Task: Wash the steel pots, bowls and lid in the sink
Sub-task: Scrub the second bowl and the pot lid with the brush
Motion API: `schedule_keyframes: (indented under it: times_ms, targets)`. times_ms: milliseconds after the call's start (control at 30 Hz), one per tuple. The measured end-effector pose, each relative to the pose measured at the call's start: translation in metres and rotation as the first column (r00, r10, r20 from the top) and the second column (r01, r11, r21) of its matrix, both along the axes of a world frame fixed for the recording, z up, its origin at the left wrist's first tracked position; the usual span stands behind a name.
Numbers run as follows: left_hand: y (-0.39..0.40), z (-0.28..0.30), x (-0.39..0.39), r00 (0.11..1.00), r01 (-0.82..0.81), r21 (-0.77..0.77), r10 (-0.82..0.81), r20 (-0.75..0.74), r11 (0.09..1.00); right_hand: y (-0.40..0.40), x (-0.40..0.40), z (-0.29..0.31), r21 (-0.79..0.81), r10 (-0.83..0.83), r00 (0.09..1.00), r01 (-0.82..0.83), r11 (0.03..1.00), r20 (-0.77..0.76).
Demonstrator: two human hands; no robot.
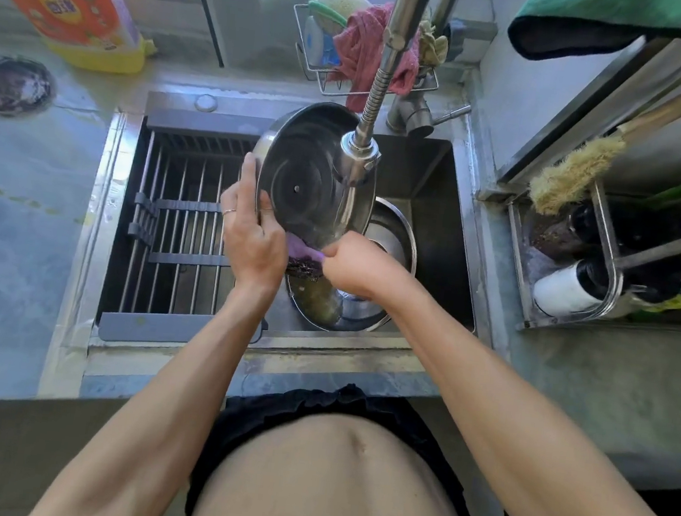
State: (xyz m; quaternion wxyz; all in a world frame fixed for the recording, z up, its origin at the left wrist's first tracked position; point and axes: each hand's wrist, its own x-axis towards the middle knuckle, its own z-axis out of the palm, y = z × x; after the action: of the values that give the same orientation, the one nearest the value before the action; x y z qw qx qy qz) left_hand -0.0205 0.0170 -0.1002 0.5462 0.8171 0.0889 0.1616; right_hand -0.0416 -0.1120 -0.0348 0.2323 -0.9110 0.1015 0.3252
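Left hand: we see the left hand (pixel 250 230) gripping the rim of the steel lid (pixel 309 178), thumb on its inner face and fingers stretched up the outer edge; a ring sits on one finger.
Right hand: the right hand (pixel 361 266) pinches a purple scrubbing cloth (pixel 305 256) and presses it against the lid's lower edge.
Lid: we find it held tilted on edge above the sink (pixel 452 228), underside toward us, under the faucet spray head (pixel 359 154), from which water runs down its face.
Bowl: a steel bowl (pixel 396 238) rests in the basin below the lid, with murky water in it.
Drying rack: a barred rack (pixel 180 231) fills the sink's left half.
Surroundings: we note a yellow-and-orange detergent bottle (pixel 71 2) on the counter at left, a wire caddy (pixel 353 60) holding sponges and a pink cloth behind the faucet, and a brush (pixel 573 174) on the shelf at right.
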Motion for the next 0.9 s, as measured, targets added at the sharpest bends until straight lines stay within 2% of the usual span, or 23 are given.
schedule_keyframes:
  times_ms: [100,167,233,333,400,467,500,567,667,767,833,900]
  targets:
    - [0.005,0.002,-0.006,0.999,0.052,0.012,-0.052,0.013,0.999,-0.012,-0.002,-0.009,-0.2,0.007,1.0,-0.003,0.98,0.019]
    - [0.006,0.001,-0.016,0.993,0.115,0.064,-0.116,0.017,0.991,-0.019,-0.002,-0.011,-0.358,0.072,0.995,-0.043,0.933,0.069]
    - [0.007,-0.003,-0.023,0.992,0.128,0.073,-0.129,0.007,0.989,-0.019,-0.001,-0.012,-0.442,0.137,0.986,-0.083,0.893,0.091]
    - [0.006,-0.002,-0.018,0.997,0.07,0.024,-0.069,-0.024,0.997,-0.011,-0.006,-0.012,-0.33,0.072,0.997,-0.055,0.942,0.04]
    - [0.005,-0.002,-0.015,0.997,0.07,0.021,-0.07,-0.016,0.997,-0.002,-0.008,-0.008,-0.141,-0.002,0.998,-0.007,0.99,-0.065]
    - [0.003,-0.005,-0.013,0.997,0.083,0.029,-0.083,-0.013,0.996,0.002,-0.006,-0.005,0.039,-0.097,0.981,0.105,0.994,-0.168]
    - [0.002,-0.006,-0.012,0.996,0.087,0.032,-0.087,-0.015,0.996,0.002,-0.005,-0.005,0.085,-0.139,0.971,0.158,0.984,-0.196]
    - [0.002,-0.008,-0.009,0.997,0.08,0.016,-0.079,-0.016,0.997,0.001,-0.004,-0.005,0.082,-0.123,0.973,0.141,0.987,-0.193]
    - [0.005,-0.004,-0.006,0.997,0.074,-0.024,-0.074,0.003,0.997,-0.01,-0.006,-0.016,-0.089,-0.124,0.99,0.119,0.989,-0.061]
    - [0.0,0.002,-0.013,0.997,0.076,-0.058,-0.077,-0.023,0.995,-0.024,-0.009,-0.032,-0.274,-0.117,0.978,0.162,0.948,0.173]
    - [-0.004,0.006,-0.016,0.994,-0.01,-0.173,-0.01,-0.113,0.985,-0.029,-0.014,-0.04,-0.208,-0.169,0.923,0.251,0.945,0.347]
    - [-0.008,0.009,-0.018,0.979,-0.076,-0.277,0.019,-0.204,0.958,-0.031,-0.017,-0.046,0.011,-0.373,0.841,0.401,0.916,0.392]
